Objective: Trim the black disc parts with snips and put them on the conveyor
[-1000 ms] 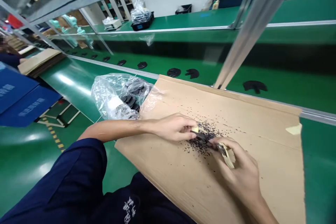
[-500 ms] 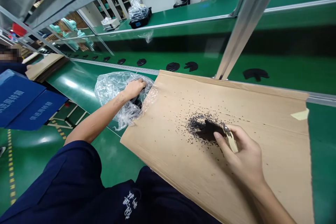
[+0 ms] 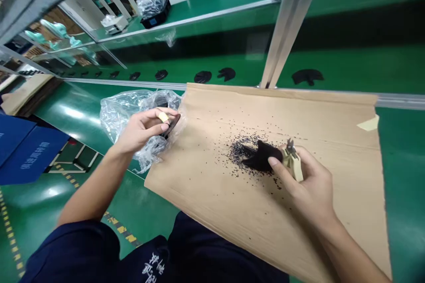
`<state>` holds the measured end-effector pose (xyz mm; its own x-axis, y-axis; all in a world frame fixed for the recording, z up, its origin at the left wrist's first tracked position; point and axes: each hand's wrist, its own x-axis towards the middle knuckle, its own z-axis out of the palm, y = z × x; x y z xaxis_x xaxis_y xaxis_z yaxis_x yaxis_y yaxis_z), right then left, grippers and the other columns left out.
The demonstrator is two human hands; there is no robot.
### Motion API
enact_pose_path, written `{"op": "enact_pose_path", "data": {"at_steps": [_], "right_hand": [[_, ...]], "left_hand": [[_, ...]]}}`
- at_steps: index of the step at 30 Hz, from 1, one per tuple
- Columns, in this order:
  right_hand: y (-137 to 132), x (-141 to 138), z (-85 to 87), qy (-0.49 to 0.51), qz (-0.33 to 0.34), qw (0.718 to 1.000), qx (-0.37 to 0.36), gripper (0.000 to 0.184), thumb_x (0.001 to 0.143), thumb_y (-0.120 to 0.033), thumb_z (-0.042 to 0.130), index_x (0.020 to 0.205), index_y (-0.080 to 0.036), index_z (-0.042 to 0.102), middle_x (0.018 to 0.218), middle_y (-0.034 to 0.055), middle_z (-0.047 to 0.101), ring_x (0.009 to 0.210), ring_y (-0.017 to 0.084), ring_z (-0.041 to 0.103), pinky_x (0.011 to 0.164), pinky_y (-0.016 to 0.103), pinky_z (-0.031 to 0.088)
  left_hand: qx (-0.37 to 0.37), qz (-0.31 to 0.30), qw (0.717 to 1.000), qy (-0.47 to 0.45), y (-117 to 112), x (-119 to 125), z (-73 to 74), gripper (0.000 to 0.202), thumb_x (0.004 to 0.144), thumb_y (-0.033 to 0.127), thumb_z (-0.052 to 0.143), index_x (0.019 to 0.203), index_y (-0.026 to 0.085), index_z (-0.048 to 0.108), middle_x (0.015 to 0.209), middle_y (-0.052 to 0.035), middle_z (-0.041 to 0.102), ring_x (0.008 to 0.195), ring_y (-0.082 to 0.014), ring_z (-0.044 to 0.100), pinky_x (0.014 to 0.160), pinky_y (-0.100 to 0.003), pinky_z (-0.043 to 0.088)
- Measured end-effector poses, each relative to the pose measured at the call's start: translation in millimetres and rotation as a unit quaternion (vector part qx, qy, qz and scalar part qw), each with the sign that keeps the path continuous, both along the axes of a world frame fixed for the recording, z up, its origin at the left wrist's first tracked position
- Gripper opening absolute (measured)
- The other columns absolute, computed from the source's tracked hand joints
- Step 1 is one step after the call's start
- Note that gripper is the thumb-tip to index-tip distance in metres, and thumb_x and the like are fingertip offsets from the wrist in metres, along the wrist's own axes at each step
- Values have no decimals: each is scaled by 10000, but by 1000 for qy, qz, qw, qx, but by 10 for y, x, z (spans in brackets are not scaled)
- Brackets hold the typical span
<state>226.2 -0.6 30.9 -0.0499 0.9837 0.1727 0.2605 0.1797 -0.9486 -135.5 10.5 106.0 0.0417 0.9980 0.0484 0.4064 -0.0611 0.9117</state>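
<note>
My left hand is closed on a thin black plastic part, just above the clear plastic bag. A pale yellow cover sits on one of its fingers. More dark parts show through the bag. Over the cardboard sheet, my right hand grips a black notched part between thumb and fingers. Nippers with cream handles are tucked in that same hand, jaws pointing up. Small black trimmings lie scattered under and around the notched part.
Behind a metal rail, several black parts lie in a row on the green surface. A metal post rises at the cardboard's back edge. Blue boxes stand at left. A black tray with bagged items sits on the upper shelf.
My left hand has come up out of the plastic bag with a black part in its fingers. My right hand still holds its part and the nippers, which now point more upward.
</note>
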Motion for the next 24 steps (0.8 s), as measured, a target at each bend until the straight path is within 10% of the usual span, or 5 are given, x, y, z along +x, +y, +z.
{"op": "enact_pose_path", "data": {"at_steps": [5,9,14,19,24], "right_hand": [[15,-24,-41,55,-16,997,-42,295,852,-396,744,774,-231,511,652,-64,393,571,103,342,566,270,368],[27,10,-82,74,-37,995,-51,290,844,-355,747,773,-230,495,652,-75,368,575,95,313,564,268,325],[28,47,-99,89,-60,993,-57,260,833,-359,745,820,-232,519,675,-70,385,590,98,330,574,275,330],[29,25,-139,86,-59,993,-62,232,821,-326,751,813,-226,542,665,-76,370,591,94,312,590,280,320],[25,-45,-164,74,-38,993,-86,215,810,-317,755,819,-226,561,679,-68,408,608,102,354,616,286,349]], "left_hand": [[-213,-84,893,-386,-116,864,-493,271,762,351,868,859,187,676,1143,-56,769,737,-140,741,487,-169,560],[-262,-97,848,-450,-59,1310,-626,104,815,185,810,888,178,737,1121,-26,795,887,-127,783,767,-176,656],[-191,-109,871,-440,70,1473,-624,408,744,170,881,1129,169,746,1234,-75,772,1195,-190,738,997,-187,613],[-98,-70,939,-323,60,1495,-791,274,826,311,853,1018,183,704,771,13,765,421,-46,623,407,-129,521],[-83,-78,960,-256,17,1503,-931,317,905,377,769,1144,191,676,564,80,630,348,-29,484,337,-122,427]]}}
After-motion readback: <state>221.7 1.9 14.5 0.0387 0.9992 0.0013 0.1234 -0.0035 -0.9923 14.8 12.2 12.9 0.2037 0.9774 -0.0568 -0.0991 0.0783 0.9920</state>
